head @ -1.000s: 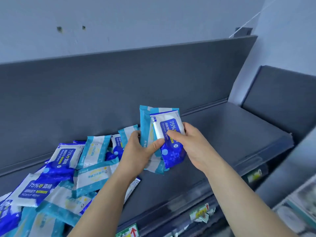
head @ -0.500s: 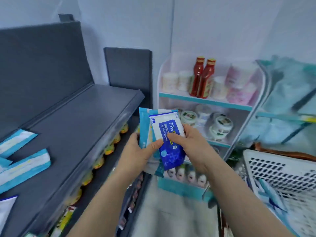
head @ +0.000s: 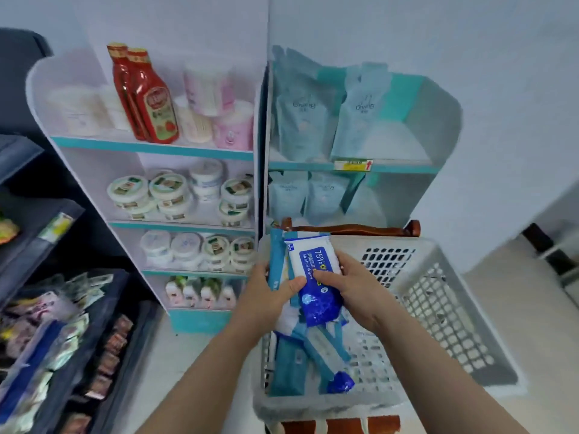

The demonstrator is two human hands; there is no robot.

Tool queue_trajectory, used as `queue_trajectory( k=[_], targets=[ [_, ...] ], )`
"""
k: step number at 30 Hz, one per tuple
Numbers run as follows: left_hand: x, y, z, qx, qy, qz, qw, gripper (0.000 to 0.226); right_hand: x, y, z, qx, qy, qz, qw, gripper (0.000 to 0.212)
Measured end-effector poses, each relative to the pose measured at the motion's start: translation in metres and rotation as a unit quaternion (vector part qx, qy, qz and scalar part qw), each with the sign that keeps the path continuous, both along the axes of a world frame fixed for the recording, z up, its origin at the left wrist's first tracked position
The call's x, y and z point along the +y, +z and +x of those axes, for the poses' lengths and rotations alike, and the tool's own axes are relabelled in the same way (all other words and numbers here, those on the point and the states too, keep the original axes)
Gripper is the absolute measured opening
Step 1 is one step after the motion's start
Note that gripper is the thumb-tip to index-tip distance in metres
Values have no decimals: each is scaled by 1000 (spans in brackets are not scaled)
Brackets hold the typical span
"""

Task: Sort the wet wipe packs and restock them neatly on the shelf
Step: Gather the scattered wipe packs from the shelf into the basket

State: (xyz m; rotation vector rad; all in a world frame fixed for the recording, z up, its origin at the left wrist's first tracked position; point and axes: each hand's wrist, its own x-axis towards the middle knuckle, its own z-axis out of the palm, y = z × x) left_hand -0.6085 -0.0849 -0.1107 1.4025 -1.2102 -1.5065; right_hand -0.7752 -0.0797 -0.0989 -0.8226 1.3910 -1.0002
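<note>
now sorting over the basket

the white basket holds loose teal packs. above it the left hand pinches a teal stack; the right hand grips the blue pack fronting it. next, probably: split them by kind.

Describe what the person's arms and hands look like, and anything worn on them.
Both arms are bare as far up as the picture shows: no sleeve on the left forearm or the right forearm. The left hand and right hand wear no gloves, and no watch, bracelet or ring shows on their visible sides.
</note>
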Motion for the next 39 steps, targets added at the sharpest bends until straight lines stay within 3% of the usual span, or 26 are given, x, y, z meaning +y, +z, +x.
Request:
queue_trajectory(
  k=[5, 11, 20, 25, 29, 35, 39],
  targets=[
    [-15, -60, -57, -32, 52, 88, 994, 57, -24, -66, -50, 15, 21, 75, 997, 37],
    [-44, -119, -74, -91, 103, 109, 985, 54, -59, -137, -56, 2, 45, 131, 990, 38],
    [-56, -189, -74, -240, 84, 128, 959, 70, -76, -249, -56, 167, 178, 82, 966, 76],
    [-57, -186, -74, -232, 81, 141, 959, 69, -76, -204, -56, 245, 223, 69, 941, 60],
    [-51, -162, -71, -255, 79, 128, 955, 52, -73, -179, -56, 290, 242, 54, 924, 50],
    [-25, -87, -47, -294, 93, -25, 951, 38, -70, -92, -17, 351, 279, -73, 891, 33],
    [-11, -29, 6, -351, 157, -135, 913, 29, -72, -29, 42, 370, 323, -167, 855, 33]
  ],
)
